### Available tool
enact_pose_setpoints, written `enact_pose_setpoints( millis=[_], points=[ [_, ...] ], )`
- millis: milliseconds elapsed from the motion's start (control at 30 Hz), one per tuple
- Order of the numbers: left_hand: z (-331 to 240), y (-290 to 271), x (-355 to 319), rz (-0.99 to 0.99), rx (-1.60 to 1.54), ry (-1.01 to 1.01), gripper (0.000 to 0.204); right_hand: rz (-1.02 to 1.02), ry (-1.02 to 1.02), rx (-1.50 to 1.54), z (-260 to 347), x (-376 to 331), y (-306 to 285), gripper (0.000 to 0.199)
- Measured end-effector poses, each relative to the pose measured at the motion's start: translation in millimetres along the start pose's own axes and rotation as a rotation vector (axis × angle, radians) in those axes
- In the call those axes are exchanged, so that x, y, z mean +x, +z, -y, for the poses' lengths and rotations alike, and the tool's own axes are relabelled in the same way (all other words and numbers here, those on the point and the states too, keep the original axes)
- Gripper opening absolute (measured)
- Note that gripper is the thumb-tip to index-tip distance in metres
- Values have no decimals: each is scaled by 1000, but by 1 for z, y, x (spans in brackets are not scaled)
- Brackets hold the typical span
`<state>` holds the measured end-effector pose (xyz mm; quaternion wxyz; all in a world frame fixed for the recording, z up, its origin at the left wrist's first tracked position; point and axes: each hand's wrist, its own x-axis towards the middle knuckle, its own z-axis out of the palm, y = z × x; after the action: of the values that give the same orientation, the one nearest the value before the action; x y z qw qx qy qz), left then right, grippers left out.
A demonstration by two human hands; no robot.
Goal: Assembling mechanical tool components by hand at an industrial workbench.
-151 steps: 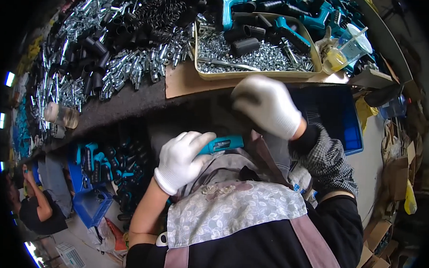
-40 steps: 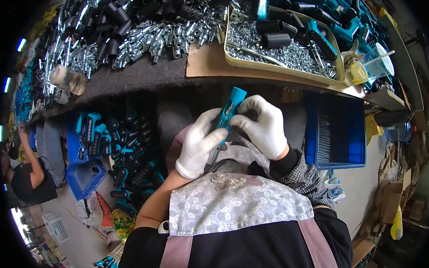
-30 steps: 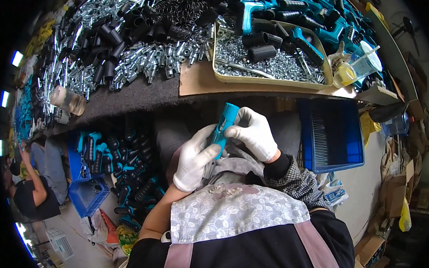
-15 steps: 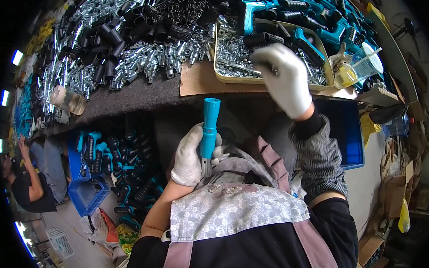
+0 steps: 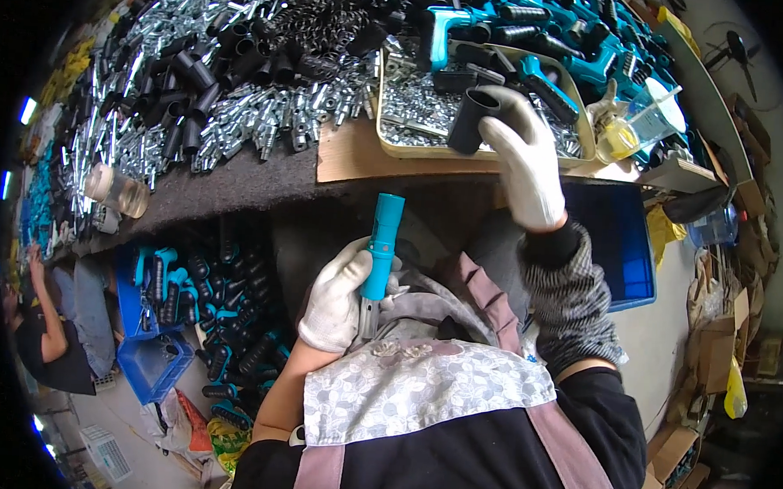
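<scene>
In a white glove, my left hand is closed round a teal stepped tube with a metal shaft at its lower end. The tube stands almost upright above my lap, top tilted slightly right. My right hand, also gloved, pinches a short black sleeve by its right side. That hollow sleeve is held over the front of a cream tray filled with small metal parts. Further black pieces and a teal-and-black handle lie in the same tray.
Metal fittings, black tubes and springs are heaped on the bench. A plastic cup stands right of the tray, a clear jar at left. Blue crates are below; another person is at far left.
My right hand has lifted a black sleeve from the tray and now holds it at the tray's front edge. The teal tube in my left hand has tilted a little to the right.
</scene>
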<state>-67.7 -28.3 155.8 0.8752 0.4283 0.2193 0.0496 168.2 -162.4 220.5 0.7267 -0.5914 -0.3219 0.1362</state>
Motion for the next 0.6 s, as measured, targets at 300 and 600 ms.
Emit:
enact_pose_setpoints(
  millis=[300,600],
  points=[
    [-8,15,-12,134,86,-13,61,-37,324,1025,-47,-68,37,47],
    [-2,13,-9,151,191,-109,51,-77,282,930,-43,-74,60,63]
  ],
)
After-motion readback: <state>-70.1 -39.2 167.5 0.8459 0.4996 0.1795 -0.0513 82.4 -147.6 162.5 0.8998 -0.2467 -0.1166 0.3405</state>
